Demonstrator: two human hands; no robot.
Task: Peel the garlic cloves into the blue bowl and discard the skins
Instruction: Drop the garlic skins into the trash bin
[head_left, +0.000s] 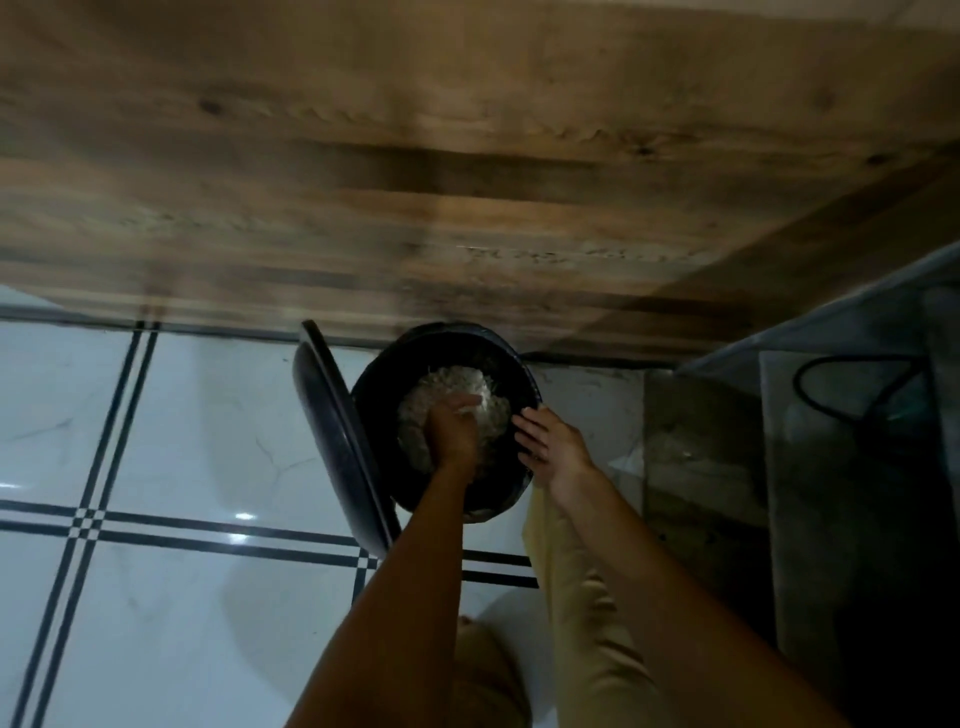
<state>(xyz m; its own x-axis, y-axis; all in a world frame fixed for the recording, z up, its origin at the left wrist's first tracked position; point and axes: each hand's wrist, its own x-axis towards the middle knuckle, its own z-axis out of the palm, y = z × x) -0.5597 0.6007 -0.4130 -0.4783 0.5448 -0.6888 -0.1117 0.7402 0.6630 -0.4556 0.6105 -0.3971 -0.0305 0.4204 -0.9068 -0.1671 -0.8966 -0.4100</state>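
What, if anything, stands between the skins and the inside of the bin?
Nothing visible. The lid stands open at the left, the skins lie inside the bin, with the left hand over them; the right hand touches its rim.

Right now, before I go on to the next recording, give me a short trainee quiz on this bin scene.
1. True or false: the lid of the bin is closed.
2. What lies inside the bin? A) water B) pale skins C) a blue bowl
3. Fill in: the ___ hand lies with straight fingers on the bin's rim.
Key: 1 false, the lid stands open at the bin's left side. 2 B. 3 right: the right hand is on the rim, and the left hand is over the skins.
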